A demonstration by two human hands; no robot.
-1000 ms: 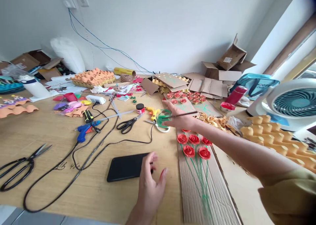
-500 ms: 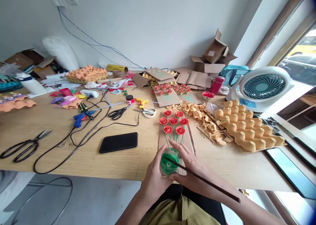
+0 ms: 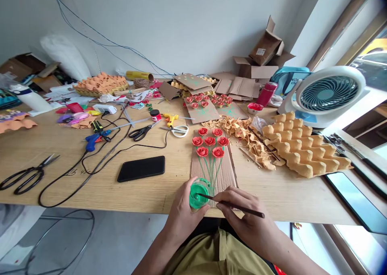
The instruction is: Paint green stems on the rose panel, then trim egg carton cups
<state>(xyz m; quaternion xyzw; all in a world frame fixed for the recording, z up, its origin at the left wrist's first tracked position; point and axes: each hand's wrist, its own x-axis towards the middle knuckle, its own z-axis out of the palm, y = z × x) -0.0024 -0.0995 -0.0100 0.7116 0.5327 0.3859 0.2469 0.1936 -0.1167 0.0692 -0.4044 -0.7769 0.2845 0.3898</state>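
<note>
My left hand (image 3: pixel 185 210) is wrapped round a small clear jar of green paint (image 3: pixel 198 200), tilted so its open top faces me. Between the fingers of my right hand (image 3: pixel 243 210) is a dark-handled paintbrush (image 3: pixel 238 206), its tip dipped in the green paint. Under and beyond both hands lies a cardboard panel (image 3: pixel 225 176). Several red paper roses (image 3: pixel 209 141) sit on its upper part, and green painted stem lines run down from them toward the jar. The panel's lower end is partly hidden by my hands.
To the left lie a black phone (image 3: pixel 141 169), black scissors (image 3: pixel 30 174) and a blue glue gun (image 3: pixel 93 140) with its cord. On the right are torn carton scraps (image 3: pixel 256 146), an egg carton (image 3: pixel 305 150), a white fan (image 3: pixel 329 94) and another phone (image 3: pixel 356 198).
My right hand has moved off the jar and now grips the brush, whose handle earlier lay across that hand. The jar, in my left hand, has shifted slightly left and tilted.
</note>
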